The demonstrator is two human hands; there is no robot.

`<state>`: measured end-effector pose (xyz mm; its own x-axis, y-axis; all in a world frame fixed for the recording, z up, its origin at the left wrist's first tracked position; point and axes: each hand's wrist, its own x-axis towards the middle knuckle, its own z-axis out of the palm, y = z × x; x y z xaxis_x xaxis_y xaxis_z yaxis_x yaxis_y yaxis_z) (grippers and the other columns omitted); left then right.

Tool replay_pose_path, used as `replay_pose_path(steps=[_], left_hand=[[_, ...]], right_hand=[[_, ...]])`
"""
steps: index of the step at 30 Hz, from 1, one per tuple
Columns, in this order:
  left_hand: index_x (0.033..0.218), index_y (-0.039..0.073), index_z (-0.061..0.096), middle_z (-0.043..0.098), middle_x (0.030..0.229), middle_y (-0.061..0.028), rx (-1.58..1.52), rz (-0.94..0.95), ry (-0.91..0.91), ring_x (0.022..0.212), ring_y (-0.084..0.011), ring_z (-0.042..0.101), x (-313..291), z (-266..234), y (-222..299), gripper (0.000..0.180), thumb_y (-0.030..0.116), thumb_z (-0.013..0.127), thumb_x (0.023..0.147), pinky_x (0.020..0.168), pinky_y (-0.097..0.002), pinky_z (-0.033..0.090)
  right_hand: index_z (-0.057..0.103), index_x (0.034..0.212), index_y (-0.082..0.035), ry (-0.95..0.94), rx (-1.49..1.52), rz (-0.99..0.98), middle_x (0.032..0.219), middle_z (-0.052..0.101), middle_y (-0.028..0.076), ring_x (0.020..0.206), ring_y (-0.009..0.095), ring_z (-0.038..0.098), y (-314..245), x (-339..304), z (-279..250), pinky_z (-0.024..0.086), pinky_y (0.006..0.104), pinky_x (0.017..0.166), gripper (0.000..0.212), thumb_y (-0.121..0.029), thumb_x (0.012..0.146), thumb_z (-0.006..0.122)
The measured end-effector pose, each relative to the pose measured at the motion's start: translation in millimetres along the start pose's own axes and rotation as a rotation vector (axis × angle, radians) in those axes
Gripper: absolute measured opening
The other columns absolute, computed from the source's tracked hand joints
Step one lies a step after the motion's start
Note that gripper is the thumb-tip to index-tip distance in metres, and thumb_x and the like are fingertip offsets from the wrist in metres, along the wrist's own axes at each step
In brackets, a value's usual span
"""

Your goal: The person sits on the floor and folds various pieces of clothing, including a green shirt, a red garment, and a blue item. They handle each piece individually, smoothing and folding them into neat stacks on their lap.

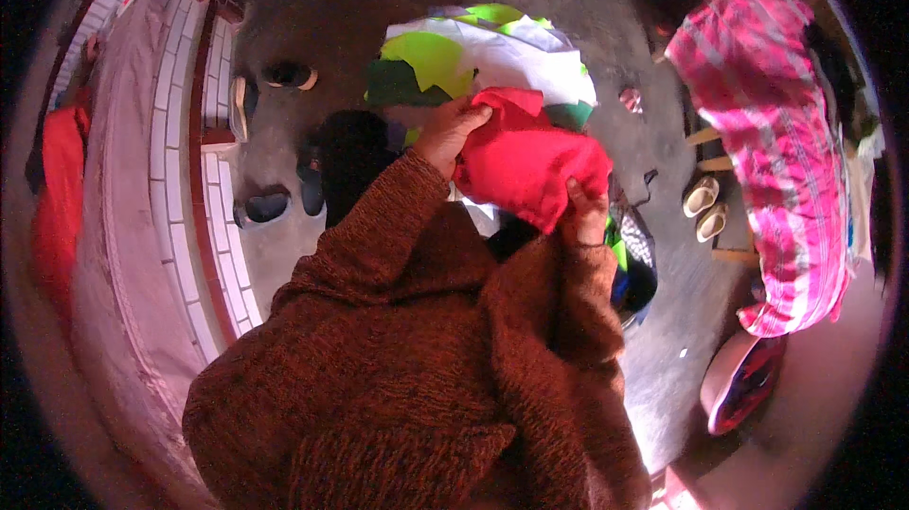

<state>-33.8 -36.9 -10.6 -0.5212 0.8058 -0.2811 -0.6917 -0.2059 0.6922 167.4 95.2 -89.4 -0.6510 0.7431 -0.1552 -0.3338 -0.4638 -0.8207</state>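
Observation:
A piece of red cloth (530, 160) is stretched between my two hands in front of my body. My left hand (452, 136) pinches its upper left edge, thumb on top. At the lower right edge, my right hand (586, 213) grips the cloth, with its thumb lying over the fabric. Just beyond the red cloth lies a heap of fabric (521, 46) in white, lime green and dark green, partly covered by it. Beside my right forearm a dark, patterned bundle with green and blue parts (636, 264) shows.
Pink plaid cloth (772, 150) drapes over wooden-legged furniture at right, with beige shoes (704, 197) beneath and a pink basin (727, 387) nearer. Dark shoes (266, 206) lie on the floor at left, beside a white-tiled ledge (180, 160) with pale pink cloth (118, 178).

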Motion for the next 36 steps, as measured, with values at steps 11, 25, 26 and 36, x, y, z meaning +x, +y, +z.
replay_pose_path(steps=[11, 25, 26, 36], left_hand=[[0.119, 0.002, 0.053, 0.059, 0.108, -0.0026, 0.344, 0.587, -0.054, 0.097, -0.0106, 0.055, -11, 26, 117, 0.033, 0.011, 0.056, 0.088, 0.087, -0.026, 0.044], [0.124, 0.002, 0.046, 0.057, 0.113, -0.0146, 0.647, 0.44, 0.51, 0.099, -0.0242, 0.058, 46, -134, 64, 0.052, 0.013, 0.064, 0.077, 0.084, -0.0334, 0.045], [0.123, 0.002, 0.047, 0.057, 0.112, -0.0146, 0.766, 0.435, 0.581, 0.097, -0.0249, 0.058, 41, -128, 69, 0.051, 0.013, 0.064, 0.077, 0.084, -0.0342, 0.045], [0.12, 0.013, 0.051, 0.049, 0.124, -0.0127, 1.779, 0.935, 0.415, 0.117, -0.0311, 0.042, 57, -39, 46, 0.048, 0.036, 0.06, 0.078, 0.096, -0.0544, 0.03]], right_hand=[[0.042, 0.125, -0.001, -0.221, -0.128, -0.359, 0.12, 0.052, 0.009, 0.106, 0.021, 0.053, -117, 55, 138, 0.045, 0.036, 0.089, 0.048, -0.005, 0.082, 0.062], [0.046, 0.124, -0.001, -0.209, -0.644, -0.252, 0.114, 0.058, 0.015, 0.103, 0.024, 0.056, 5, 144, 108, 0.043, 0.0335, 0.087, 0.048, -0.023, 0.084, 0.062], [0.046, 0.124, 0.0, -0.242, -0.663, -0.244, 0.115, 0.058, 0.015, 0.104, 0.025, 0.055, 3, 145, 106, 0.043, 0.0333, 0.089, 0.049, -0.024, 0.085, 0.061], [0.045, 0.126, 0.0, -0.215, -0.898, -0.177, 0.116, 0.057, 0.016, 0.106, 0.025, 0.054, -13, 143, 114, 0.041, 0.0325, 0.091, 0.048, -0.025, 0.086, 0.059]])
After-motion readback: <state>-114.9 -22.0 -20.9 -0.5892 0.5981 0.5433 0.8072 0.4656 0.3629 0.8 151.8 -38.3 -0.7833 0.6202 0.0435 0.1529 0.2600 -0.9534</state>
